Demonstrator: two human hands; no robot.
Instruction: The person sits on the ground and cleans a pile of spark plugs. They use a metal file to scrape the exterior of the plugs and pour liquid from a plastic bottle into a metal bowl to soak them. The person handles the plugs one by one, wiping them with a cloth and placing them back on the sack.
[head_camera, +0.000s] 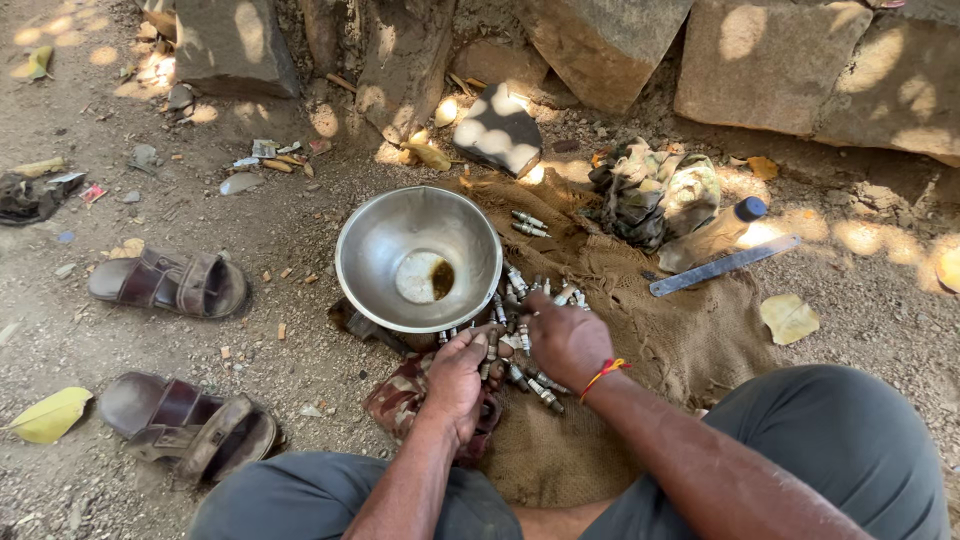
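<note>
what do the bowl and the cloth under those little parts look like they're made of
Bowl: looks like metal, probably steel; dull silvery sheen with soft reflections and a dark puddle at its bottom.
Cloth: seems to be coarse brown burlap; open weave, rumpled folds.
Small parts: apparently metal with pale sections; too small to tell more.

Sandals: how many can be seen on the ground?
3: one sandal left of the bowl; two more, overlapping, nearer the left knee. None seems hidden.

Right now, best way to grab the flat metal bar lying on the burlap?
Take the flat metal bar near its middle, fingers pinching across its narrow width from above. It lies flat and slanted on the burlap sack, so no edge is raised. The plastic bottle crowds its far side; come from the near side.
</note>
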